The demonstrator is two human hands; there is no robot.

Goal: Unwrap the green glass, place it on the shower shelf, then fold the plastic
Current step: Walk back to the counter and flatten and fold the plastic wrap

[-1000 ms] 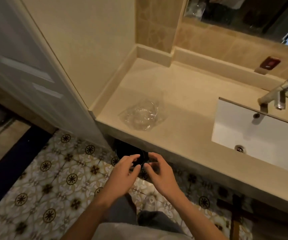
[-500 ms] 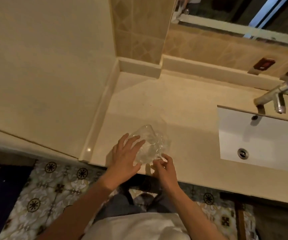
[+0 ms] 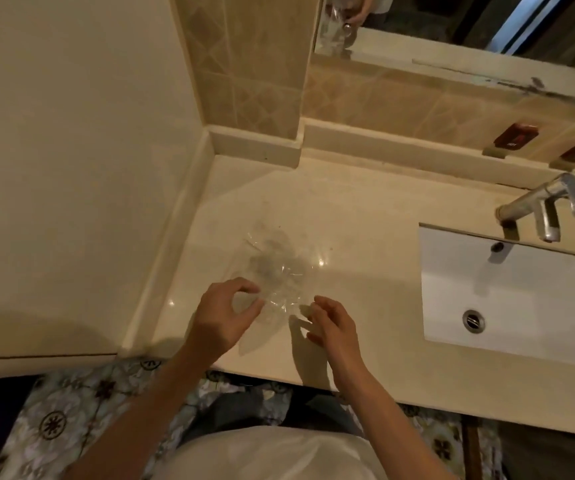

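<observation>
A crumpled sheet of clear plastic (image 3: 279, 261) lies spread on the beige counter (image 3: 365, 220), left of the sink. My left hand (image 3: 225, 317) pinches the sheet's near left edge with curled fingers. At the near right edge, my right hand (image 3: 331, 323) grips the plastic with thumb and fingertips. The green glass and the shower shelf are not in view.
A white rectangular sink (image 3: 511, 296) with a chrome tap (image 3: 542, 206) takes up the right side. Two small dark red packets (image 3: 516, 136) sit on the back ledge. A mirror (image 3: 452, 26) hangs above. A wall (image 3: 71, 150) borders the counter's left. Patterned floor tiles (image 3: 64, 420) lie below.
The view moved closer over the counter. My hands went from in front of my body to the plastic, which now lies flatter and more spread out, held at its near edge.
</observation>
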